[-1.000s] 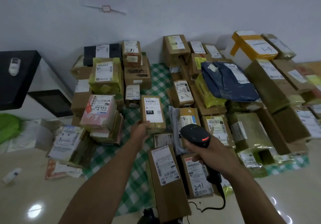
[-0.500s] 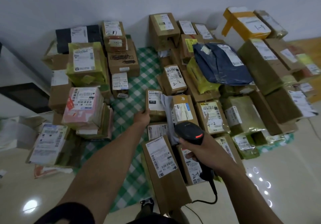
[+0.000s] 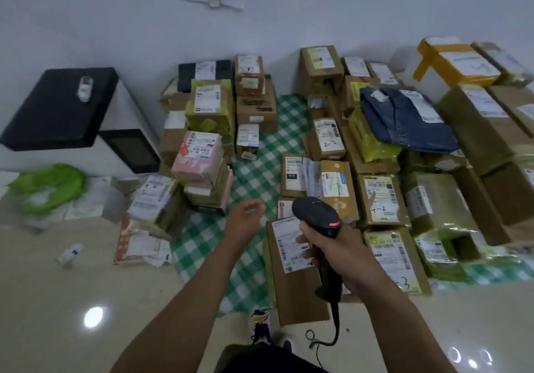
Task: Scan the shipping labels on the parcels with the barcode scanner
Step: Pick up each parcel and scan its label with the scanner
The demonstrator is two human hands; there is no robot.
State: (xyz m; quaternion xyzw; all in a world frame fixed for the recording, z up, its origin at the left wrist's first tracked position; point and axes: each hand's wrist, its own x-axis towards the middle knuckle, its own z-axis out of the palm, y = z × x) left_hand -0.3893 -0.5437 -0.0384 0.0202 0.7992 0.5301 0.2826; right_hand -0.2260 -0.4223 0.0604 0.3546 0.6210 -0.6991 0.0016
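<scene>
Between scans: the left hand [image 3: 245, 219] hovers empty, fingers loosely relaxed, over the green checked cloth [image 3: 254, 176] on the floor. The right hand [image 3: 335, 252] grips the black handheld barcode scanner [image 3: 315, 213] above the near long brown cardboard parcel [image 3: 300, 294]. The next move is probably to aim at its white shipping label [image 3: 286, 242].

Bare-armed, wearing a dark garment [image 3: 268, 359] and sneaker [image 3: 260, 325].
</scene>
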